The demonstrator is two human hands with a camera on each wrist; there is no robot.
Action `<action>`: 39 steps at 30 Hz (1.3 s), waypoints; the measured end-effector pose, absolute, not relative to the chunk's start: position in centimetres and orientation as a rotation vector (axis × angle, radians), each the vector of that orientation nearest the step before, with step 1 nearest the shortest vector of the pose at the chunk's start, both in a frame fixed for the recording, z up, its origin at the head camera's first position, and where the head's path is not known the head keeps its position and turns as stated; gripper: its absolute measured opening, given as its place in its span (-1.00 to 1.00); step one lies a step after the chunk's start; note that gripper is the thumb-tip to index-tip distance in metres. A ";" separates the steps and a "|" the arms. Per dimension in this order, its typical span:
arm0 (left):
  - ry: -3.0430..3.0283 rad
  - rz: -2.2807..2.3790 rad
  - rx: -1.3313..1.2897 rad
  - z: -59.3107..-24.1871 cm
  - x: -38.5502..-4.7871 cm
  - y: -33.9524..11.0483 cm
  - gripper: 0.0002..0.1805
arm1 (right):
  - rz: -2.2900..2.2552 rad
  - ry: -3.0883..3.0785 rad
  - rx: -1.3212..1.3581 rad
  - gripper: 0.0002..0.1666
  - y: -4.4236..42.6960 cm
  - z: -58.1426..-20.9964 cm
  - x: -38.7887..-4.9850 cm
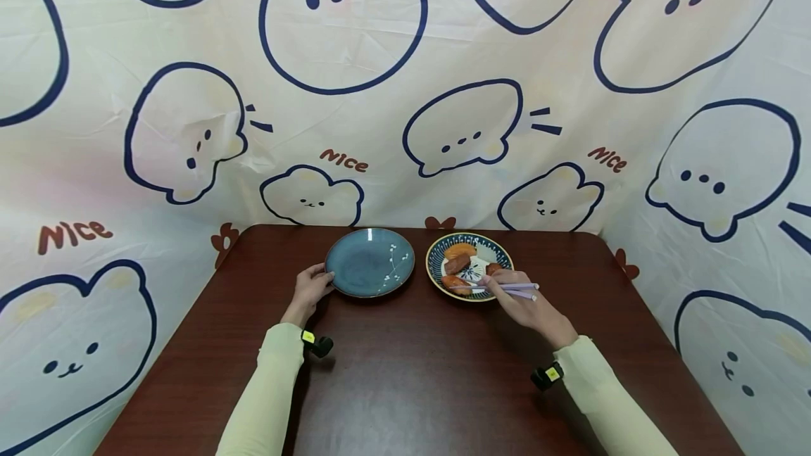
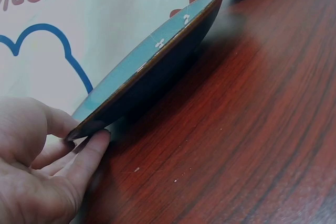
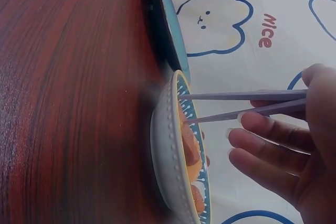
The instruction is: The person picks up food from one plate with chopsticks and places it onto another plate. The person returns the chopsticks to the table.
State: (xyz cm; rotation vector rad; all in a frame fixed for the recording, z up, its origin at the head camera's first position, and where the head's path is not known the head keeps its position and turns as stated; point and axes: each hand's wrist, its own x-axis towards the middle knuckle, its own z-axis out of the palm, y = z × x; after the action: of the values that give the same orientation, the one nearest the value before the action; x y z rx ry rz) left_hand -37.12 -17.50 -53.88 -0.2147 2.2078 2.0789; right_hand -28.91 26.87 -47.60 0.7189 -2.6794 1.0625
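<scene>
My left hand [image 1: 310,288] pinches the left rim of a round blue plate [image 1: 364,267] with white blossom sprigs, thumb above and fingers beneath. In the left wrist view the brown-edged plate [image 2: 152,59] looks slanted; whether all of it is off the table I cannot tell. Pale purple chopsticks [image 1: 527,286] are held in my right hand [image 1: 532,309]. Their tips reach inside a deep patterned dish [image 1: 433,259] with a yellow rim, close to an orange-brown food piece [image 1: 453,281]. In the right wrist view the chopsticks [image 3: 226,96] stand slightly apart; whether they grip food is unclear.
Other orange and brown food pieces [image 1: 459,250] lie in the patterned dish, just right of the blue plate. Both stand near the far edge of the dark red-brown wooden table [image 1: 405,378]. A cloth backdrop [image 1: 380,118] with bear drawings hangs behind and at both sides.
</scene>
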 end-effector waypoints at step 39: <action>2.217 2.089 -0.217 -54.3 -37.2 -17.6 -0.44 | 0.681 -2.747 0.770 -0.64 25.6 -46.8 -29.7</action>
State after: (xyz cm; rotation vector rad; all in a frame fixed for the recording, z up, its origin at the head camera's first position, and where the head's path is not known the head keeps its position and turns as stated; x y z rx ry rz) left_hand -37.22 -17.63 -54.26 -0.2170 2.2168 2.0891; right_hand -29.73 25.62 -46.76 0.7696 -2.7470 0.6808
